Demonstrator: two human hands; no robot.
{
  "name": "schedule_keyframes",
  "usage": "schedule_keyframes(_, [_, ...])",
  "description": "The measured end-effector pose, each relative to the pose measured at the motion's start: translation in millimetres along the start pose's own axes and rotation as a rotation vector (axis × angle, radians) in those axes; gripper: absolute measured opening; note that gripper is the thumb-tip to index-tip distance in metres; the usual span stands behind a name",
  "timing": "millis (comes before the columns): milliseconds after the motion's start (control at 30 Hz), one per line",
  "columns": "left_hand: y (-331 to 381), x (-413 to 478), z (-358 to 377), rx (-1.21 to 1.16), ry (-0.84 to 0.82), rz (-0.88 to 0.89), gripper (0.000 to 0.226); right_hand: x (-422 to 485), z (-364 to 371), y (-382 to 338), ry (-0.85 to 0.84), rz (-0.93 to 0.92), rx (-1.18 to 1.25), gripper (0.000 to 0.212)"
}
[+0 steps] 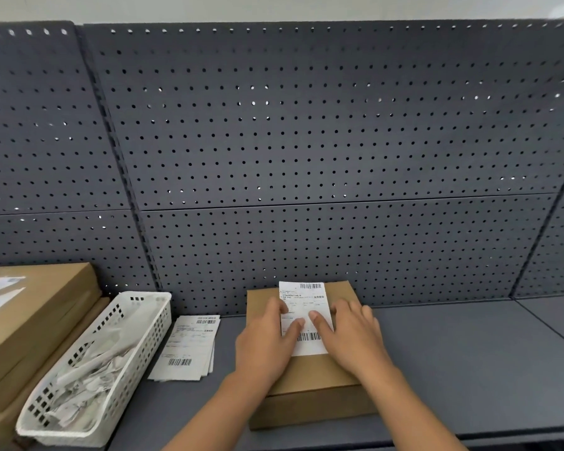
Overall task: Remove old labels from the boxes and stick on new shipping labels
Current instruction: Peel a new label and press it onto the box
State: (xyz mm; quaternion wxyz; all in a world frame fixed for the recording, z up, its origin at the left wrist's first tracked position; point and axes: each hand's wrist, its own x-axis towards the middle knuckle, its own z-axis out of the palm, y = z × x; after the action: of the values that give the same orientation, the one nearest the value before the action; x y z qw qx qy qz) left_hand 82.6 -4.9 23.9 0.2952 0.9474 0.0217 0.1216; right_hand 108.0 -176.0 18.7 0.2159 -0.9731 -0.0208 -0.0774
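Both hands, left hand (266, 345) and right hand (350, 335), press label (306, 315) flat onto box (310, 379).

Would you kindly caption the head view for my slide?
Left hand and right hand press a shipping label onto a cardboard box beside spare labels.

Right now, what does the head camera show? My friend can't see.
A left hand and right hand press a shipping label onto a cardboard box on a shelf. Left of it lie spare labels and a white basket of crumpled paper.
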Motion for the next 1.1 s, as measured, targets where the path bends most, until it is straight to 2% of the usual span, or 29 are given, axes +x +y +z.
schedule_keyframes(233, [-3.6, 2.0, 11.1, 0.133, 0.020, 0.017, 0.036, 0.9, 13.3, -0.8, 0.042, -0.023, -0.120, 0.051])
schedule_keyframes(467, [-2.8, 11.3, 12.9, 0.165, 0.007, -0.027, 0.028, 1.8, 15.7, -2.2, 0.063, -0.033, -0.171, 0.044])
schedule_keyframes(700, [-3.9, 12.5, 11.9, 0.270, 0.003, -0.046, 0.019, 5.7, 12.3, -3.8, 0.038, -0.042, -0.147, 0.015])
schedule_keyframes(800, [-7.0, 11.6, 14.0, 0.272, 0.008, -0.023, 0.033, 12.2, 3.9, -8.3, -0.015, 0.001, -0.133, 0.016])
schedule_keyframes(867, [-8.5, 11.9, 13.1, 0.274, -0.008, -0.008, 0.042, 16.4, 0.1, -9.3, -0.008, 0.007, -0.127, 0.005])
schedule_keyframes(900, [-7.9, 11.9, 12.2, 0.273, -0.008, -0.007, 0.042, 19.2, -1.1, -10.5, -0.002, 0.013, -0.117, 0.009])
schedule_keyframes(1000, [-2.4, 12.6, 11.1, 0.319, -0.003, 0.008, 0.039, 27.3, 1.3, -14.9, -0.010, 0.031, -0.154, 0.048])
schedule_keyframes(1100, [1.3, 25.2, 12.4, 0.376, 0.003, 0.010, 0.057, 31.3, 4.9, -19.3, 0.028, 0.043, -0.206, 0.066])
